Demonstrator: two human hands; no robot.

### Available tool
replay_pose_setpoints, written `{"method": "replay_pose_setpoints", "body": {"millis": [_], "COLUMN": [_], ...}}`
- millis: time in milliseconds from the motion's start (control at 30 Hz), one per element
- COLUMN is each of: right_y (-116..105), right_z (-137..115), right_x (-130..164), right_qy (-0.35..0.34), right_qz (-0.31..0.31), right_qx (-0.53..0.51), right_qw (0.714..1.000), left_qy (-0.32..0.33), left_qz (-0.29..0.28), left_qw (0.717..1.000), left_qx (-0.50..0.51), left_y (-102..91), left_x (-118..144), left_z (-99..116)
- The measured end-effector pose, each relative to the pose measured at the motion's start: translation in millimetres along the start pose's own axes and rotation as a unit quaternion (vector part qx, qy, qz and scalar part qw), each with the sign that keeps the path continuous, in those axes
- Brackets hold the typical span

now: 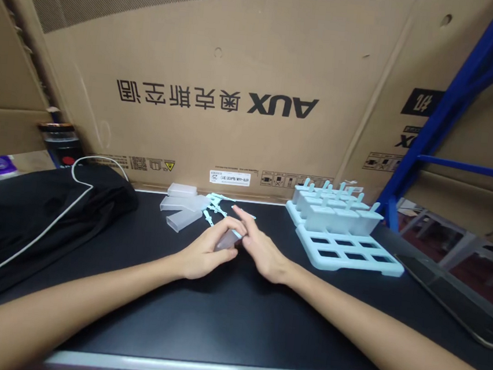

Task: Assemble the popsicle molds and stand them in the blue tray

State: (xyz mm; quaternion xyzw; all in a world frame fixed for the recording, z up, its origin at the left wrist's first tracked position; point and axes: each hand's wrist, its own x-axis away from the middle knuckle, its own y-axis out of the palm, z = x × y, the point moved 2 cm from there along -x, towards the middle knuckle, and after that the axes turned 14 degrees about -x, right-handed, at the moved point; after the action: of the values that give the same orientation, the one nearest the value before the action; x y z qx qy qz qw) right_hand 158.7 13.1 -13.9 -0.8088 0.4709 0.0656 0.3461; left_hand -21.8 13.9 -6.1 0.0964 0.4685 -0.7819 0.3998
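My left hand (205, 254) is closed around a translucent ice pop mold (228, 240) in front of me, above the black tabletop. A light blue edge shows at the mold's top, partly covered by my fingers. My right hand (266, 254) lies against that blue end with its fingers stretched out flat, and its fingertips meet those of my left hand. Just beyond my hands lies a loose pile of light blue sticks (216, 205). Several empty translucent molds (184, 218) rest on their sides to the left of the pile.
At the right stands a light blue rack (348, 253), its rear slots filled with molds (324, 216) topped by sticks. A black cloth (43, 212) with a white cable (58, 219) covers the left side. Cardboard (216, 135) walls the back; a dark flat object (457, 298) lies far right.
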Motion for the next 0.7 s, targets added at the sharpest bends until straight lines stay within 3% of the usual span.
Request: {"method": "replay_pose_setpoints", "body": {"millis": [67,133,233,400,533,700], "right_y": [-12.0,-21.4,-27.1,-28.2,-35.0,-46.7], "right_z": [18.9,35.5,51.2,63.7,58.9,30.5], "right_x": [-11.1,-23.9,-43.4,-61.8,-60.0,-41.0], "right_qy": [0.011,0.036,0.061,0.109,0.163,0.229], "right_qz": [0.076,0.136,0.148,0.117,0.072,-0.067], "right_qx": [-0.002,0.08,0.203,0.239,0.237,0.187], "right_qw": [0.997,0.987,0.966,0.958,0.955,0.953], "left_qy": [0.018,0.033,0.042,0.039,0.041,0.053], "left_qz": [0.007,0.001,-0.013,-0.058,-0.071,-0.064], "left_qw": [1.0,0.999,0.996,0.989,0.985,0.983], "left_qx": [-0.013,-0.037,-0.073,-0.127,-0.155,-0.163], "left_y": [1.2,2.4,3.6,4.5,4.1,4.9], "left_x": [-3.2,-5.3,-6.2,-5.4,-3.8,-3.4], "left_z": [0.9,2.6,5.4,9.6,12.5,13.7]}}
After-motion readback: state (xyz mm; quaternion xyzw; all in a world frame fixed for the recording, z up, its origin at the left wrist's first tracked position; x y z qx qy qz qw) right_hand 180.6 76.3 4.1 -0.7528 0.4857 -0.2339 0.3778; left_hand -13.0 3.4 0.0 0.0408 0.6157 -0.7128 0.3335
